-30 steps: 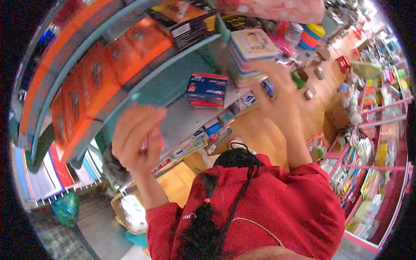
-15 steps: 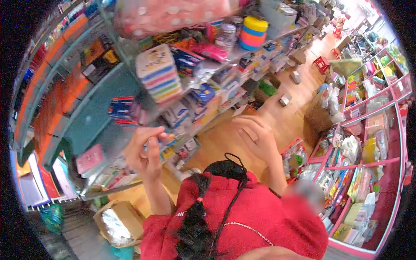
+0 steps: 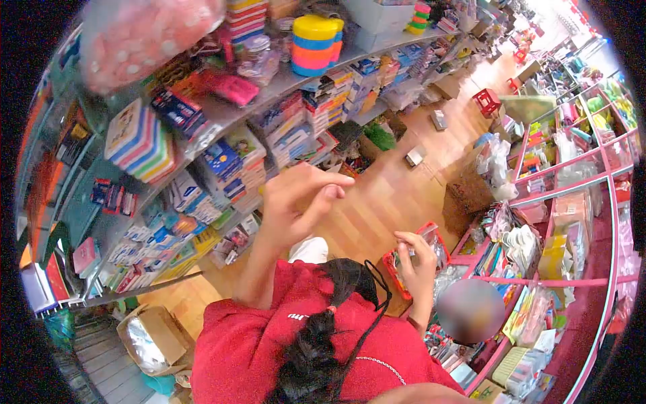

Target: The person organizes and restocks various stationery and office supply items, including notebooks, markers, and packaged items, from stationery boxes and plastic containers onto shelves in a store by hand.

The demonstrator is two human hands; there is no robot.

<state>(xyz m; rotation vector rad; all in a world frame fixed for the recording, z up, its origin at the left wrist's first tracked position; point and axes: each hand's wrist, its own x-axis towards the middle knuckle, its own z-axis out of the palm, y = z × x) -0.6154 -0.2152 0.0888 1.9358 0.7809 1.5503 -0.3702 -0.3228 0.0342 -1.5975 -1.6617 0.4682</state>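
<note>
My left hand is raised in front of the stocked shelf, fingers loosely bent and the thumb a little apart from the index finger. Nothing shows in it. My right hand hangs lower over the aisle, fingers half curled and apart, with nothing in it. Behind the right hand, overlapping it in this view, is a red-rimmed basket. Nearest the left hand are packed boxes and packets on the shelf's lower tier, among them a blue box. A red sleeve covers my left upper arm.
On the upper shelf stand a striped stack, yellow-topped tubs and a bag of pink items. Pink-framed bins line the right side. An open carton sits at lower left; a red stool stands down the aisle.
The view has swung, so the shelf goods sit further left. My left hand has moved rightward and up in view; my right hand has dropped lower, its fingers now more curled.
</note>
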